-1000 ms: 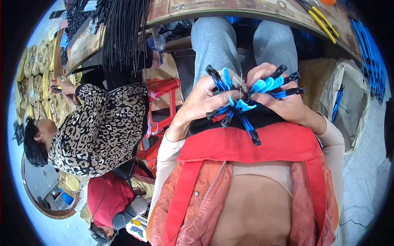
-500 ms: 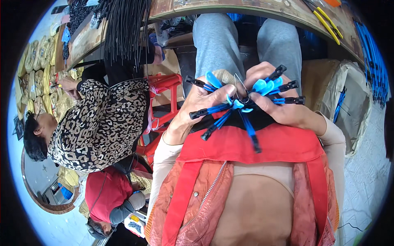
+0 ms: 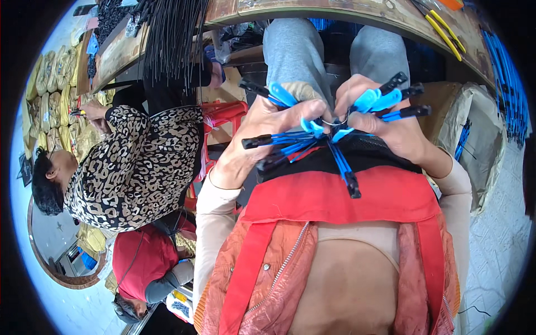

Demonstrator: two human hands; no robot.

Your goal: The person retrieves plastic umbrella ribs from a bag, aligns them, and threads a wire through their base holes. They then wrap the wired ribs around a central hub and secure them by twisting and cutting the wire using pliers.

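Note:
Just above my lap I hold a cluster of blue rods with black tips (image 3: pixel 312 127), fanned out around a thin metal wire ring (image 3: pixel 334 122). My left hand (image 3: pixel 273 123) is closed with thumb and fingers pinched on the cluster's left side, rods sticking out around it. My right hand (image 3: pixel 391 125) pinches the right side, with flat blue tabs (image 3: pixel 368 101) rising above the thumb. Several rods hang toward my red apron (image 3: pixel 340 195), their black ends pointing down. The fingertips partly cover the wire's ends and the rods' joints.
A wooden table (image 3: pixel 312 11) runs across the front, with yellow-handled pliers (image 3: pixel 444 33) at its right. Blue rods (image 3: pixel 505 84) hang at far right above a lined box (image 3: pixel 474 128). On the left are black rods (image 3: pixel 176 44), a red stool (image 3: pixel 223 111) and two people.
My hands have spread slightly apart, and the rods have shifted with them. The wire that stood up between my hands now curves low between my fingertips.

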